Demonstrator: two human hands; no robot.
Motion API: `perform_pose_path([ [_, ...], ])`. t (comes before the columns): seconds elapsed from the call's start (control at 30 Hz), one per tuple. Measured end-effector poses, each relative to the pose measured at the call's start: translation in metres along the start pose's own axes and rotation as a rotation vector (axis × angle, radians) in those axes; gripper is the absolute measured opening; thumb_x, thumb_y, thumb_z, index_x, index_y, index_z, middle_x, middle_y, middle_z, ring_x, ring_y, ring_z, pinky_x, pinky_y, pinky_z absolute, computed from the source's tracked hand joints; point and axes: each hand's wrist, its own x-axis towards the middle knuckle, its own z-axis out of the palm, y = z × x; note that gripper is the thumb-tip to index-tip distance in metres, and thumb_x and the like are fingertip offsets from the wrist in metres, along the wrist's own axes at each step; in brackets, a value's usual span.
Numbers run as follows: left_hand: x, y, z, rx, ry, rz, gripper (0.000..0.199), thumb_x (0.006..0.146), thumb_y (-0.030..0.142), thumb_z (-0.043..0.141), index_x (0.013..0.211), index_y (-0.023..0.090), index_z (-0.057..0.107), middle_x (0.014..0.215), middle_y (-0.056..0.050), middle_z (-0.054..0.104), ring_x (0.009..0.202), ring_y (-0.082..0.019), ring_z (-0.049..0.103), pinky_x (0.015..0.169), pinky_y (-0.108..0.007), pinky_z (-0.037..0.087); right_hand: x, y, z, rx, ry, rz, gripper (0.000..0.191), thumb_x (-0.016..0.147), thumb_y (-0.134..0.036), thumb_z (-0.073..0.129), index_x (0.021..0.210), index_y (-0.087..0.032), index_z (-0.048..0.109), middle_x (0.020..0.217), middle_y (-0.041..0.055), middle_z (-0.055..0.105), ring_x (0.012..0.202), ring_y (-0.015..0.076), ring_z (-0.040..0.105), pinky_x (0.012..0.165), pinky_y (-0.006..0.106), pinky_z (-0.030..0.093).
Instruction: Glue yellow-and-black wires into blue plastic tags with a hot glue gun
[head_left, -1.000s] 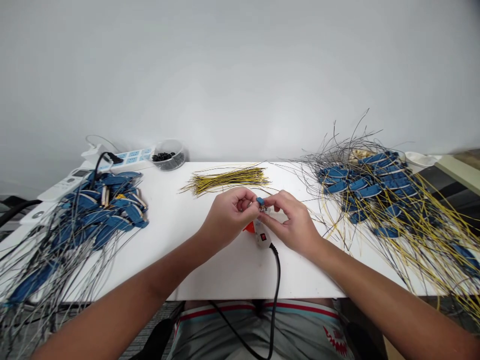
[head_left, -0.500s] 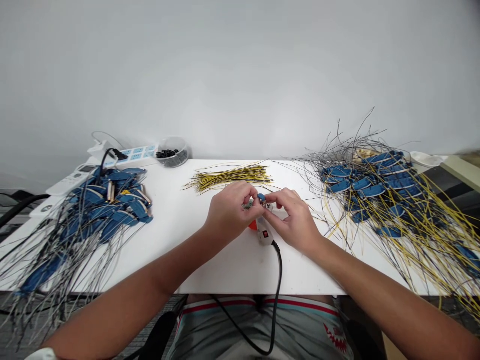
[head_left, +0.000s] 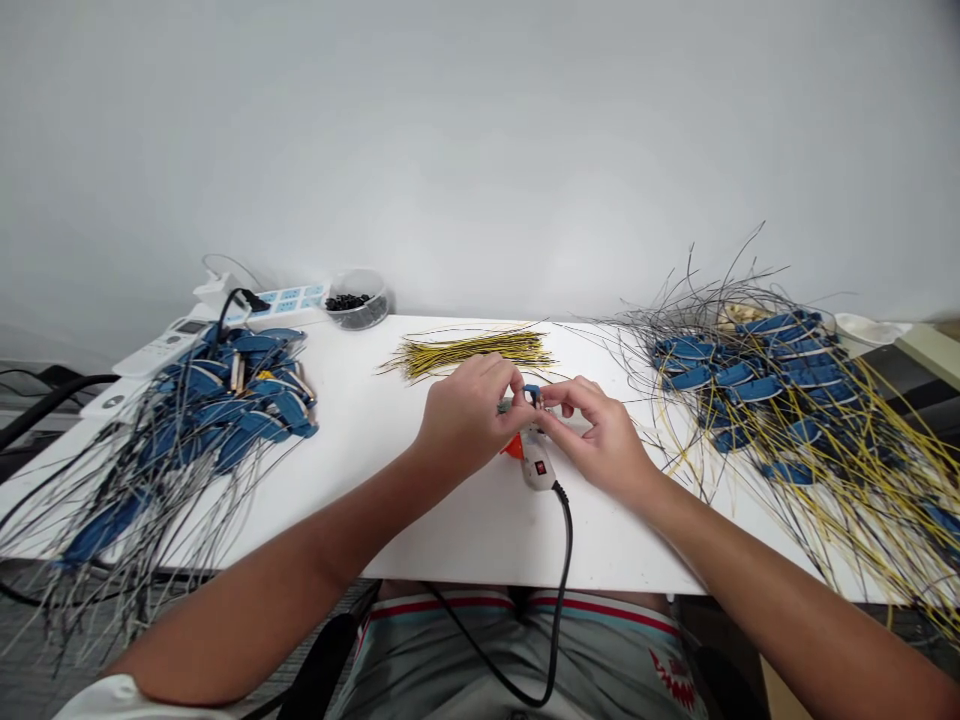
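Black cord [head_left: 564,570] rises past the person's striped shorts [head_left: 450,650] at 6 o'clock and ends in a white tool [head_left: 537,468] with a red switch and an orange end, lying on the bench [head_left: 480,540] just below the hands. Above it, I see the left hand [head_left: 465,415] curled narrow around a small dark bit [head_left: 505,406]. The right hand [head_left: 592,435] pinches a small blue part [head_left: 532,392] between thumb and fingertip. The hands nearly meet, and the fingers hide too much for me to tell whether the blue part and the dark bit are joined.

At 12 o'clock, a loose bundle of yellow and black wires [head_left: 469,353] lies flat, with no blue parts on it. A large heap of blue parts [head_left: 750,375] trailing yellow and dark wires sits at 2 o'clock, and a second heap of blue parts [head_left: 240,400] with mostly dark and grey wires sits at 10 o'clock. To my eye, much has been handled and the bundle shows plenty left. Farthest off are a power strip [head_left: 277,305] and a clear tub [head_left: 358,298] of black bits at 11 o'clock, with a white bowl [head_left: 862,332] at 2 o'clock.
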Motion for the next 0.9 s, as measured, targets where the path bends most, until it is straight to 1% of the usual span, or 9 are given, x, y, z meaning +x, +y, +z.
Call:
perform_pose_path([
  [0.13, 0.002, 0.003, -0.004, -0.031, -0.029, -0.079, 0.008, 0.084, 0.023, 0.059, 0.079, 0.017, 0.061, 0.076, 0.002, 0.059, 0.073, -0.01, 0.046, 0.066, -0.026, 0.029, -0.001, 0.003, 0.003, 0.221, -0.019, 0.16, 0.024, 0.096, -0.043, 0.072, 0.109, -0.023, 0.072, 0.097, 0.0036, 0.068, 0.087, 0.0187, 0.058, 0.084, 0.034, 0.047],
  [0.2, 0.002, 0.005, -0.004, -0.082, -0.063, -0.121, 0.007, 0.083, 0.023, 0.06, 0.079, 0.017, 0.061, 0.076, 0.003, 0.058, 0.073, -0.009, 0.045, 0.066, -0.026, 0.03, -0.001, 0.005, 0.006, 0.309, -0.026, 0.225, 0.027, 0.095, -0.046, 0.073, 0.109, -0.023, 0.072, 0.093, 0.0032, 0.067, 0.085, 0.0183, 0.057, 0.082, 0.033, 0.047],
  [0.3, 0.0, 0.009, -0.003, -0.179, -0.118, -0.184, 0.01, 0.083, 0.026, 0.059, 0.079, 0.018, 0.06, 0.075, 0.004, 0.057, 0.073, -0.008, 0.045, 0.066, -0.025, 0.031, 0.0, 0.008, 0.007, 0.445, -0.045, 0.275, 0.029, 0.094, -0.047, 0.074, 0.108, -0.022, 0.072, 0.089, 0.0029, 0.067, 0.083, 0.0178, 0.059, 0.078, 0.031, 0.046],
  [0.37, -0.001, 0.011, -0.002, -0.216, -0.141, -0.208, 0.008, 0.082, 0.025, 0.06, 0.078, 0.018, 0.059, 0.075, 0.004, 0.056, 0.073, -0.008, 0.045, 0.067, -0.025, 0.031, 0.003, 0.009, 0.004, 0.557, -0.051, 0.29, 0.028, 0.095, -0.047, 0.073, 0.106, -0.022, 0.071, 0.091, 0.0037, 0.071, 0.084, 0.0178, 0.062, 0.079, 0.031, 0.048],
  [0.47, -0.004, 0.012, -0.001, -0.254, -0.164, -0.196, 0.004, 0.078, 0.021, 0.06, 0.076, 0.017, 0.059, 0.075, 0.003, 0.056, 0.073, -0.008, 0.045, 0.067, -0.025, 0.032, 0.007, 0.011, -0.003, 0.668, 0.02, 0.317, 0.026, 0.094, -0.046, 0.074, 0.104, -0.022, 0.071, 0.093, 0.0046, 0.075, 0.083, 0.0176, 0.066, 0.084, 0.032, 0.052],
  [0.53, -0.004, 0.011, -0.002, -0.289, -0.142, -0.166, 0.006, 0.081, 0.021, 0.06, 0.077, 0.017, 0.061, 0.074, 0.003, 0.056, 0.074, -0.008, 0.045, 0.068, -0.025, 0.033, 0.009, 0.011, -0.007, 0.692, 0.041, 0.331, 0.027, 0.094, -0.046, 0.074, 0.105, -0.022, 0.072, 0.092, 0.0047, 0.076, 0.081, 0.0168, 0.066, 0.084, 0.032, 0.054],
  [0.7, -0.003, 0.011, -0.009, -0.384, -0.023, -0.098, 0.016, 0.093, 0.028, 0.059, 0.086, 0.018, 0.069, 0.077, 0.002, 0.061, 0.074, -0.007, 0.049, 0.072, -0.025, 0.037, 0.008, 0.009, -0.006, 0.704, -0.034, 0.306, 0.025, 0.096, -0.045, 0.073, 0.106, -0.023, 0.077, 0.089, 0.0032, 0.074, 0.077, 0.0143, 0.064, 0.078, 0.028, 0.055],
  [0.8, -0.002, 0.012, -0.011, -0.425, 0.01, -0.11, 0.015, 0.093, 0.03, 0.062, 0.09, 0.019, 0.072, 0.076, 0.003, 0.06, 0.072, -0.007, 0.048, 0.07, -0.024, 0.037, 0.007, 0.009, -0.002, 0.716, -0.048, 0.305, 0.025, 0.095, -0.045, 0.073, 0.107, -0.023, 0.078, 0.095, 0.0037, 0.075, 0.081, 0.0142, 0.066, 0.079, 0.028, 0.055],
  [0.9, -0.001, 0.012, -0.01, -0.479, 0.014, -0.157, 0.015, 0.092, 0.031, 0.064, 0.089, 0.02, 0.073, 0.075, 0.002, 0.06, 0.072, -0.007, 0.049, 0.068, -0.023, 0.036, 0.006, 0.009, 0.001, 0.719, -0.055, 0.317, 0.025, 0.094, -0.045, 0.075, 0.106, -0.023, 0.077, 0.093, 0.0033, 0.074, 0.082, 0.015, 0.067, 0.079, 0.029, 0.055],
])
